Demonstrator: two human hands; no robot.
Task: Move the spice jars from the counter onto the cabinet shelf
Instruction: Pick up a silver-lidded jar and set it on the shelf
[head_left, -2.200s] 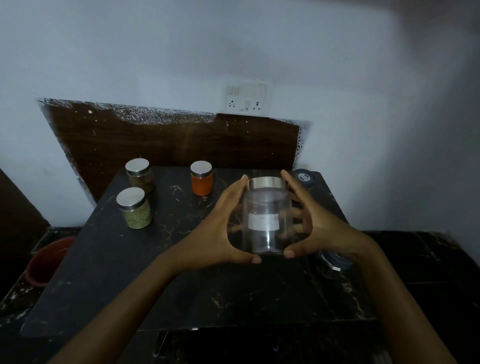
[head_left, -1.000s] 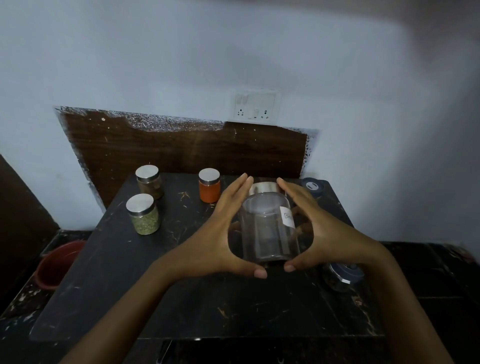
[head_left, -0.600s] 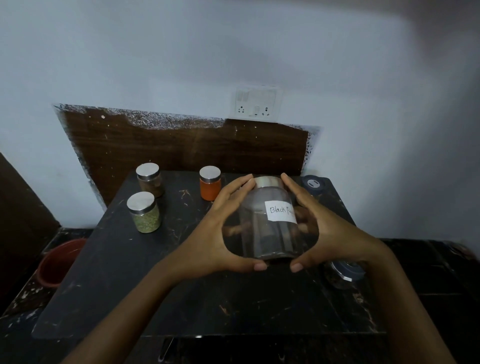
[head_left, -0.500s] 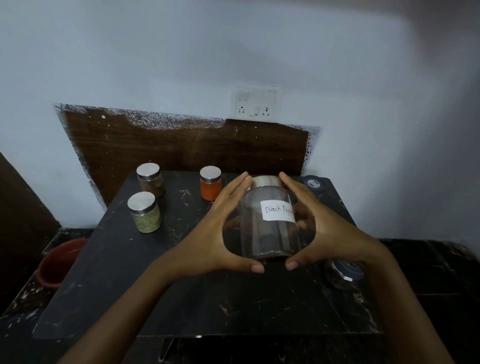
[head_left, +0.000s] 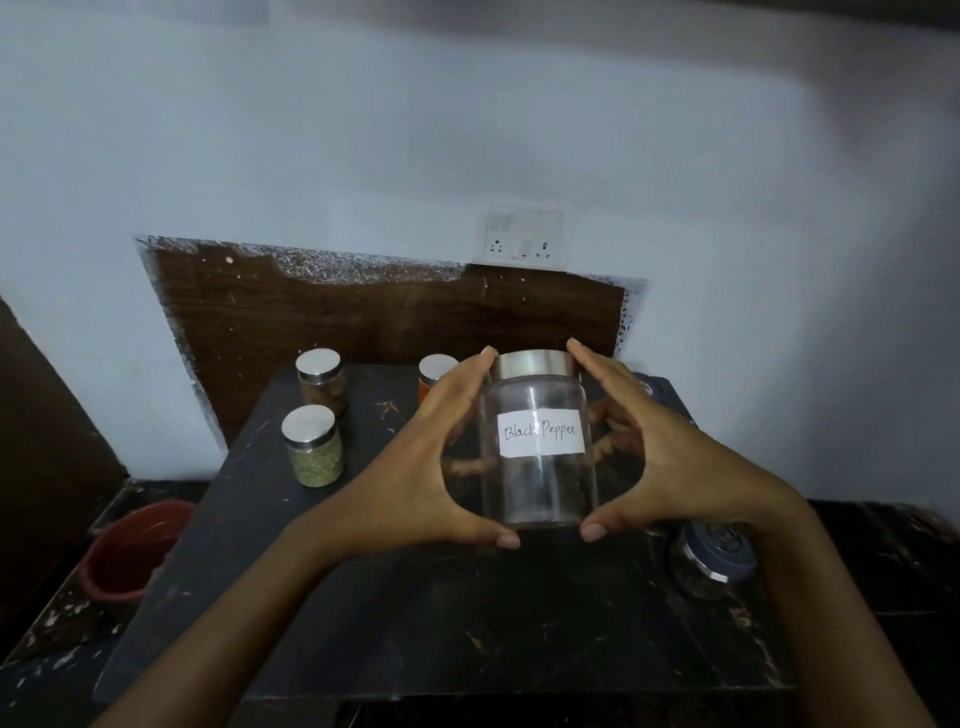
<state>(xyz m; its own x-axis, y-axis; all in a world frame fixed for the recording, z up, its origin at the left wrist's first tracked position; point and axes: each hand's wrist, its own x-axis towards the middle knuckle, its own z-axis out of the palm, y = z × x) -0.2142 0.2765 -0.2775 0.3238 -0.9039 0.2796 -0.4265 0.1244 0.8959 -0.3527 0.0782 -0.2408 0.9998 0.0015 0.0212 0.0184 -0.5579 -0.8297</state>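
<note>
A clear glass jar (head_left: 537, 483) with a silver lid and a white label reading "Black Pepper" is held upright above the dark counter (head_left: 395, 613). My left hand (head_left: 415, 478) cups its left side and my right hand (head_left: 670, 462) its right side, thumbs under its base. On the counter at back left stand a green-spice jar (head_left: 313, 453), a brown-spice jar (head_left: 322, 382) and an orange-spice jar (head_left: 432, 376), partly hidden behind my left fingers. A dark-lidded jar (head_left: 712, 558) sits at right by my right wrist.
A dark wood panel (head_left: 363, 322) backs the counter, with a white switch socket (head_left: 524, 235) on the wall above it. A red bucket (head_left: 130, 551) sits low at left. Another dark lid (head_left: 649, 387) shows behind my right hand.
The jar has been turned in my hands so its label, first at the side, now faces me, and it sits a little higher. The other jars have not moved.
</note>
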